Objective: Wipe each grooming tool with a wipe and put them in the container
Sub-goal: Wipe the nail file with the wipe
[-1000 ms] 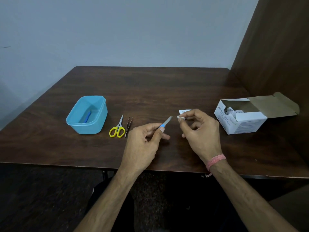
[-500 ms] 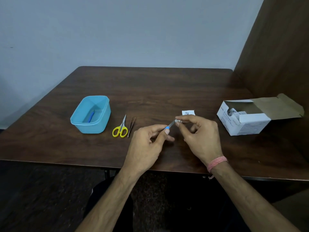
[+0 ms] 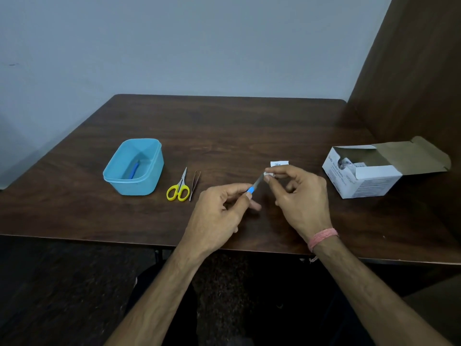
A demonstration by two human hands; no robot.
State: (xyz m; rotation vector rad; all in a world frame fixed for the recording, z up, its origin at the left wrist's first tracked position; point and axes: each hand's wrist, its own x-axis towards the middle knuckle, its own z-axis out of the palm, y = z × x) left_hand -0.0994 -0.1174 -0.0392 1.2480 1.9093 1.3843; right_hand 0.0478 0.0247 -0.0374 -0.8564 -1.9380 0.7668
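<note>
Near the table's point(image 3: 249, 126) front edge, the left hand point(image 3: 219, 216) pinches the blue handle of a slim grooming tool point(image 3: 256, 184), angling its metal blade toward two o'clock so the right hand point(image 3: 299, 198), fingertips closed on a small white wipe point(image 3: 269, 174), can rub the tip. The container point(image 3: 134, 167) waits at ten o'clock, one blue tool already inside; scissors point(image 3: 179, 187) and tweezers point(image 3: 195, 184) lie beside it, seemingly awaiting their turn. The wipe is mostly hidden by fingers, and the open box's point(image 3: 369, 173) contents are unclear.
</note>
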